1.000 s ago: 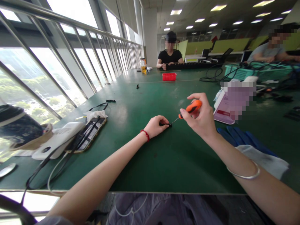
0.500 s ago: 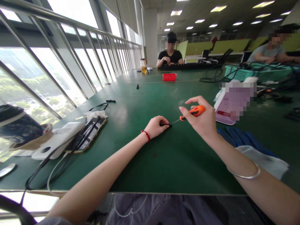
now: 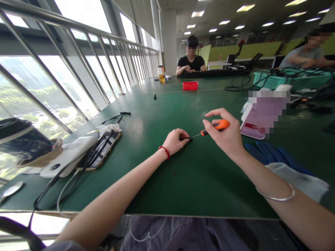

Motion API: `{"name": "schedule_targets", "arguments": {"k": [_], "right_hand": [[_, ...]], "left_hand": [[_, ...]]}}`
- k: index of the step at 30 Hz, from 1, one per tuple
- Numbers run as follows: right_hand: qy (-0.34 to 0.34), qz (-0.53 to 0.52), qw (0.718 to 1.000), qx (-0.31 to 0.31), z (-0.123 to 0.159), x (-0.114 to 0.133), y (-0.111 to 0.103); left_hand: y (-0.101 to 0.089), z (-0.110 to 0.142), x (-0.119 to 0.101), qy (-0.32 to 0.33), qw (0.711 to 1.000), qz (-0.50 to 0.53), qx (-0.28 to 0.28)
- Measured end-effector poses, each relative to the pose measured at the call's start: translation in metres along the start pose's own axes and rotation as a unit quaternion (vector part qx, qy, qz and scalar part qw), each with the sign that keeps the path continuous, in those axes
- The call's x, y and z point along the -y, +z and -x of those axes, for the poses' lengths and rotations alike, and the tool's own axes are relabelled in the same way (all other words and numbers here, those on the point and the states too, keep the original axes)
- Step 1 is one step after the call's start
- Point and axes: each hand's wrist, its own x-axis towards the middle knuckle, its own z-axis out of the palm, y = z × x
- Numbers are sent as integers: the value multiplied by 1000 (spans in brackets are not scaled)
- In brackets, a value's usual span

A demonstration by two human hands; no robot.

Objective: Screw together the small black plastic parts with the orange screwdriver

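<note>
My left hand (image 3: pixel 177 142) rests on the green table, its fingers pinching a small black part (image 3: pixel 186 138) whose kind I cannot make out. In my right hand (image 3: pixel 225 134) is a screwdriver with an orange and black handle (image 3: pixel 222 124). The handle lies against the palm, between the thumb and the curled fingers, while the index finger arches above it. The thin metal shaft points left and down, and its tip meets the right end of the black part.
A phone (image 3: pixel 106 148) with cables and a white device (image 3: pixel 68 157) lie at left. Blue gloves (image 3: pixel 277 155) and a pink-purple box (image 3: pixel 258 118) are at right. Farther back are a red tray (image 3: pixel 190 86), a teal basket (image 3: pixel 288 81) and two people at work.
The view has shifted slightly, moving everything a little to the right. Both hands keep their hold, and the screwdriver tip stays at the black part.
</note>
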Motion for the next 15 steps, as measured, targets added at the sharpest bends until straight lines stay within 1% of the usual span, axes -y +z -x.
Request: {"name": "schedule_targets", "arguments": {"k": [2,4,8,10,15], "right_hand": [[-16,-17,1000,11,0,-2,1],[-19,-13,1000,5,0,-3,3],[27,34,999,-13,0,-2,3],[35,41,998,-12,0,-1,2],[-6,-10,1000,-6,-1,-3,3]], "left_hand": [[-1,-1,1,-2,1000,-7,-5],[-1,-1,2,-3,1000,-7,-5],[-2,-1,2,3,1000,-12,-4],[-2,-1,2,7,1000,-18,-3],[-2,-1,3,7,1000,-20,-6]]}}
